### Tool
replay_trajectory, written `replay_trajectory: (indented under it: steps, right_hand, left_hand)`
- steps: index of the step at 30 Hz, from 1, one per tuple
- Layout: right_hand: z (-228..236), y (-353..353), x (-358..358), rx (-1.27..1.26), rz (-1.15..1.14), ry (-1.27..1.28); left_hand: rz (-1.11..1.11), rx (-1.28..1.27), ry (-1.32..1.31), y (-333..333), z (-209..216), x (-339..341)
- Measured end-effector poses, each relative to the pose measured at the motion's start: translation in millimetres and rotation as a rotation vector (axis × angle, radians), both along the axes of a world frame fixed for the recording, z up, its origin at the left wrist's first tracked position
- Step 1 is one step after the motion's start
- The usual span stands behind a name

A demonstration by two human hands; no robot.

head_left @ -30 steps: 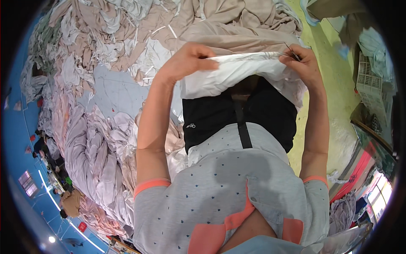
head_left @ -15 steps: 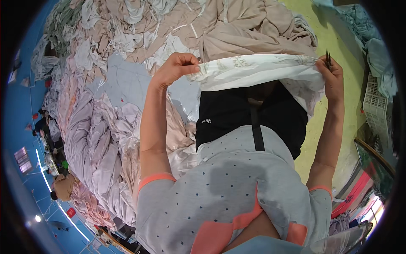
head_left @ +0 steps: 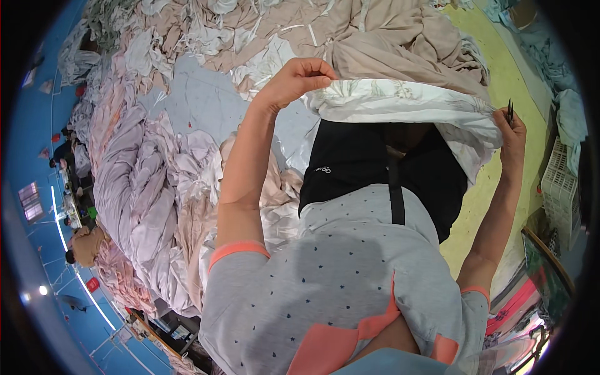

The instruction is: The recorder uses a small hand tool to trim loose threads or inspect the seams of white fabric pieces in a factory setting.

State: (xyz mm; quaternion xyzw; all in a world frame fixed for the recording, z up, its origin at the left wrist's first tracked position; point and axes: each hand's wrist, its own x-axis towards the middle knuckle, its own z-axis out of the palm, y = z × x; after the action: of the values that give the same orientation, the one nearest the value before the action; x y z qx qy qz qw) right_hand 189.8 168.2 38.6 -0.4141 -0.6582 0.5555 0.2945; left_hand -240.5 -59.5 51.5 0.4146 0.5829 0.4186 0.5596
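Stretching a white cloth with a sparse plant print between hands set well apart, running its folded band nearly straight from one to the other. Pinching its left end between thumb and fingers of the left hand; clasping its right end in the right hand, also gripping a slim, dark, pointed tool there. Spanning black legwear, just before heaped beige fabric.
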Motion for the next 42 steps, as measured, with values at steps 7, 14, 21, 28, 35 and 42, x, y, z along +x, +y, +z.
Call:
replay_trajectory:
  steps: [7,14,21,28,35,42]
  right_hand:
    - [-10,2,6,0.030,0.079,-0.137]
    - [-17,-8,-1,0.153,0.089,-0.226]
    - [-23,-4,4,0.167,0.085,-0.283]
    - [8,-31,-23,0.520,0.123,-0.302]
    - [17,-13,10,0.196,0.158,-0.351]
    - [49,11,46,0.188,0.085,-0.264]
  left_hand:
    - [0.120,0.064,-0.060,-15,-22,-2]
    - [0.212,-0.022,-0.093,-34,-32,7]
    - [0.313,0.079,0.034,-31,-31,19]
    - [0.303,0.115,0.204,-34,-44,13]
    - [0.387,0.189,0.023,-24,-30,18]
    - [0.215,0.269,0.403,-28,-39,39]
